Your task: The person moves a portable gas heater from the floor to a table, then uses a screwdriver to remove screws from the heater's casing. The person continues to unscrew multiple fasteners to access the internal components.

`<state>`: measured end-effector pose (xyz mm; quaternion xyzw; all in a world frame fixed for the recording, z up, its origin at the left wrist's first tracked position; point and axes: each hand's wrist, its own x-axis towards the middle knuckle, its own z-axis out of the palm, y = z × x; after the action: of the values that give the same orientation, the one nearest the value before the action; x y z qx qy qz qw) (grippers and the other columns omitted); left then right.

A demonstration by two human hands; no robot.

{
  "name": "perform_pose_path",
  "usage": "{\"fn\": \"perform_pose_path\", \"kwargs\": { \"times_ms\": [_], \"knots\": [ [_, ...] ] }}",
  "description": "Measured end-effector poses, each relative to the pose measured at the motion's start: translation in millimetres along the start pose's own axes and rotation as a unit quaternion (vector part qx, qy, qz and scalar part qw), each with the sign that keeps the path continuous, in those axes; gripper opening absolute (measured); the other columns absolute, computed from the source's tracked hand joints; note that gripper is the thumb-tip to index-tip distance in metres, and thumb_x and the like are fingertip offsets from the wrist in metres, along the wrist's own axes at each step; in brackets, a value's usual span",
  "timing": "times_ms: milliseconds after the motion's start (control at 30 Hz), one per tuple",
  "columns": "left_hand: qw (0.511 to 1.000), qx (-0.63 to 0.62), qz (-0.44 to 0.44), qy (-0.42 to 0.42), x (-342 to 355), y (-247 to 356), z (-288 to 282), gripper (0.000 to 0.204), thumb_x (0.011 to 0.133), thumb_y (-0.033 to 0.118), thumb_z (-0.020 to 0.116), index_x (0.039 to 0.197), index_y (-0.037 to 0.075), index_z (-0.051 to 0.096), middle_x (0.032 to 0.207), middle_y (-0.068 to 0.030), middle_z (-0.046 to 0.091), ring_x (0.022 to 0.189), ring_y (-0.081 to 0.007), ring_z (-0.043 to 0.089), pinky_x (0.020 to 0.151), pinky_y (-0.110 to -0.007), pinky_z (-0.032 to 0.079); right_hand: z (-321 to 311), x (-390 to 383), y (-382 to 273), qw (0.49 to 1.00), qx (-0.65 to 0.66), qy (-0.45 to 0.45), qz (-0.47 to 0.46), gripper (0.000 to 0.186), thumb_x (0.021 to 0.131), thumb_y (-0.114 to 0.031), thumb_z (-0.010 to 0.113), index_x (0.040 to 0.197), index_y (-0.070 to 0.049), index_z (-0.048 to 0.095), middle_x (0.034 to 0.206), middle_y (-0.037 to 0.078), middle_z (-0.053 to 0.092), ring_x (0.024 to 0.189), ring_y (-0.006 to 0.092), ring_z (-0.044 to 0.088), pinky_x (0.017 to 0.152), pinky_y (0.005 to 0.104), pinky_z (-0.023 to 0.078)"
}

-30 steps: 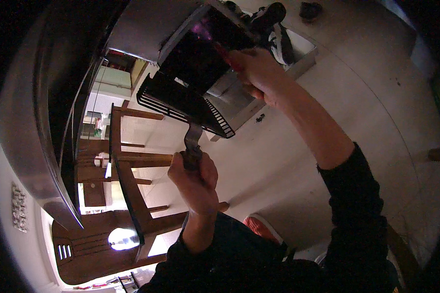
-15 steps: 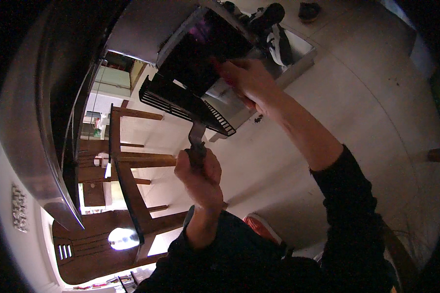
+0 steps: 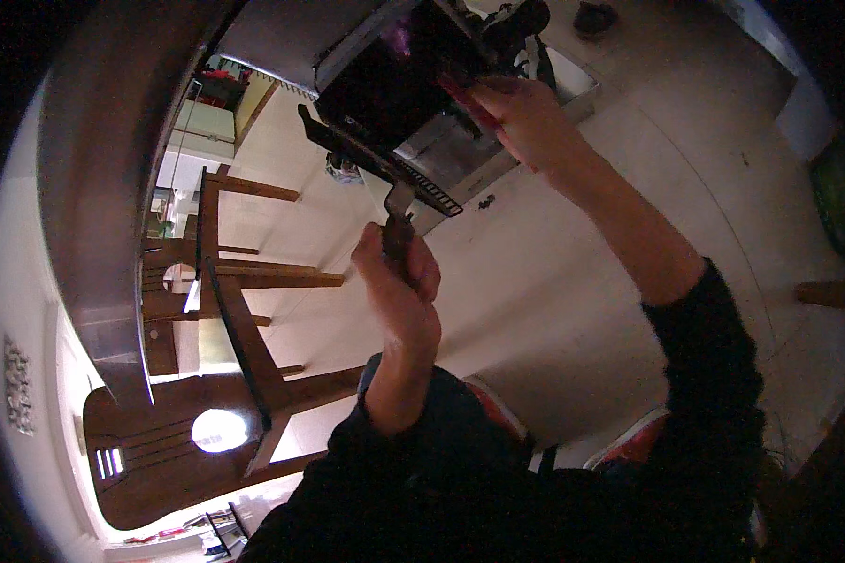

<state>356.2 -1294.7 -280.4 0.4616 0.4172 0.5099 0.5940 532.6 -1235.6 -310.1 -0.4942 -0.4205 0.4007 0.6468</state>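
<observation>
From where I stand, furthest left, a broad steel panel [image 3: 99, 216] runs down with a bent, shiny face. Just past it is a wooden chair [image 3: 160, 479], a bright white patch glaring on its surface, and beside that some brown wooden legs [image 3: 282, 274] stick out over the pale floor [image 3: 582, 263]. Next comes the left hand [image 3: 399, 281], its fingers wrapped round a dark handle [image 3: 399, 235]. A bent metal strip joins that handle to a black rack [image 3: 437, 195], slatted along its edge, held tilted so that I see it almost edge-on. The rack sits right by the lower side of a dark box [image 3: 385, 84]; whether the two touch, I can't tell. A faint purple gleam shows inside the box. Over its right part reaches a red tool [image 3: 474, 103], its far end lost in the gloom, so I can't say what kind it is or whether it touches anything. The right hand [image 3: 535, 127] has its fingers closed round it. Behind that hand, dark shoes [image 3: 521, 23] stand in a shallow tray [image 3: 587, 83]. Lower down, a red shoe [image 3: 629, 441] shows beside the person's black sleeve [image 3: 704, 347]. Furthest right are a short wooden post [image 3: 821, 294] and something green [image 3: 831, 192], too dim to name.
</observation>
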Motion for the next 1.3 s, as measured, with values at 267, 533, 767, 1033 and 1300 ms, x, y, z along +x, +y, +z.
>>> {"fn": "perform_pose_path", "kwargs": {
  "times_ms": [267, 533, 767, 1033, 1300],
  "knots": [
    [0.99, -0.105, -0.091, -0.039, 1.5, 8.2, 14.8, 0.037, 0.08, 0.042, 0.035, 0.058, 0.012, 0.033, 0.043, 0.0012, 0.025, 0.037, -0.0099, 0.023, 0.037, -0.023, 0.018, -48.0, -99.4, -69.9, 0.951, -0.291, -0.035, -0.094, 0.037, 0.077, -0.02, 0.05, 0.104, 0.004, 0.048, 0.064, 0.005, 0.052, 0.058, 0.0087, 0.048, 0.049, 0.0218, 0.038],
    [0.993, -0.104, -0.05, 0.026, 2.4, 3.6, 26.9, 0.039, 0.08, 0.04, 0.034, 0.052, 0.012, 0.031, 0.043, 0.0008, 0.027, 0.036, -0.0096, 0.025, 0.036, -0.024, 0.018, -40.0, -116.9, -147.6, 0.93, -0.311, -0.094, 0.171, 0.036, 0.075, -0.01, 0.048, 0.109, 0.004, 0.044, 0.067, 0.006, 0.052, 0.051, 0.0077, 0.045, 0.044, 0.0196, 0.035],
    [0.998, -0.056, -0.009, -0.03, 6.9, 4.6, 26.6, 0.04, 0.081, 0.039, 0.031, 0.051, 0.012, 0.031, 0.041, 0.0015, 0.024, 0.035, -0.0088, 0.02, 0.035, -0.023, 0.016, -40.3, -141.7, -173.2, 0.88, -0.457, -0.082, 0.102, 0.038, 0.073, -0.009, 0.05, 0.109, 0.002, 0.045, 0.063, 0.009, 0.053, 0.05, 0.0131, 0.047, 0.045, 0.0231, 0.036],
    [0.995, -0.094, -0.026, 0.01, 4.4, 8.0, 22.7, 0.041, 0.081, 0.041, 0.032, 0.051, 0.012, 0.033, 0.04, 0.0014, 0.028, 0.035, -0.0082, 0.022, 0.034, -0.023, 0.015, -42.0, -144.1, -164.2, 0.814, -0.559, -0.13, 0.086, 0.039, 0.071, -0.01, 0.052, 0.108, 0.0, 0.046, 0.064, 0.013, 0.054, 0.051, 0.0194, 0.051, 0.048, 0.0285, 0.039],
    [0.997, -0.072, -0.015, -0.008, 5.4, 9.6, 16.9, 0.038, 0.08, 0.041, 0.032, 0.057, 0.011, 0.031, 0.044, 0.0027, 0.021, 0.038, -0.0072, 0.017, 0.037, -0.022, 0.014, -25.4, -72.2, -96.4, 0.79, -0.611, -0.041, 0.018, 0.029, 0.069, -0.024, 0.053, 0.085, 0.0, 0.056, 0.071, 0.017, 0.057, 0.069, 0.0306, 0.056, 0.064, 0.04, 0.045]
  ]
}}
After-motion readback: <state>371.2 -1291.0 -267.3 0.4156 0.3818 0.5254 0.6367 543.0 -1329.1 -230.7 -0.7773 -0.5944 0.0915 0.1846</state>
